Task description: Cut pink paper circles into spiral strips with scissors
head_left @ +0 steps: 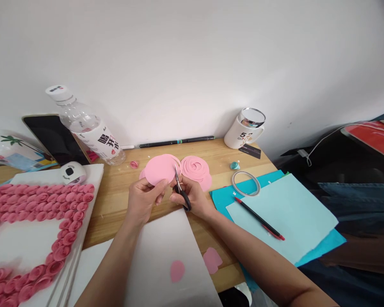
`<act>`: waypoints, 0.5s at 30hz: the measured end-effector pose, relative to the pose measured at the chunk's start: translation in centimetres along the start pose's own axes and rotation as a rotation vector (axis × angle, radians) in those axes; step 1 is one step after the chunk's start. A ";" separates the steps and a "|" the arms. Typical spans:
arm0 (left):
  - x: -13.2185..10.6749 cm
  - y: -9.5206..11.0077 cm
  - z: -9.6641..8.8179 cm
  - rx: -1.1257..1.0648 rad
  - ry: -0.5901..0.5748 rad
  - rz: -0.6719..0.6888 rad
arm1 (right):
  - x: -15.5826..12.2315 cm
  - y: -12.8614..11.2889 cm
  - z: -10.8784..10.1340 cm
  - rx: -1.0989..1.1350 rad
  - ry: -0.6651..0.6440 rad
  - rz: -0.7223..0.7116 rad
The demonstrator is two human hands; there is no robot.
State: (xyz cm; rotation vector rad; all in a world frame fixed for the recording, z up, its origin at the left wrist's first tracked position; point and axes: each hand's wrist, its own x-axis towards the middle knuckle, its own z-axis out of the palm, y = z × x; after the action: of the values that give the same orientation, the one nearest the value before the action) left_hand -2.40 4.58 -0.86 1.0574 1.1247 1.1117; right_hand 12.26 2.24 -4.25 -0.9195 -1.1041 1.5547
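My left hand pinches the lower edge of a pink paper circle, thumb on top. In my right hand is a pair of black-handled scissors, fingers wrapped round the grips. The blades lie at the circle's right side, where a thin curved strip has been cut along the edge. Just right of the blades, a pink paper spiral lies on the wooden table. Another pink paper piece shows partly under that spiral.
On the left, a white board carries rows of pink paper roses. A water bottle, a phone and a mug stand by the wall. A tape roll and a pen lie on blue paper at right.
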 end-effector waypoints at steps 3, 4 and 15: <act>0.0 0.0 0.0 -0.008 0.008 0.004 | 0.0 0.0 0.0 -0.006 0.004 0.007; 0.0 0.1 0.0 -0.012 0.013 0.003 | 0.0 0.0 0.0 -0.007 0.006 0.009; 0.0 0.3 0.3 -0.080 0.067 0.001 | -0.2 0.0 0.3 -0.010 0.043 0.056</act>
State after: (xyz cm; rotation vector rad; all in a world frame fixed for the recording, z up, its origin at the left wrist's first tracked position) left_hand -2.18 4.62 -0.53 0.9644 1.1238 1.1905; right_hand 12.01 1.99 -4.19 -0.9933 -1.0644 1.5691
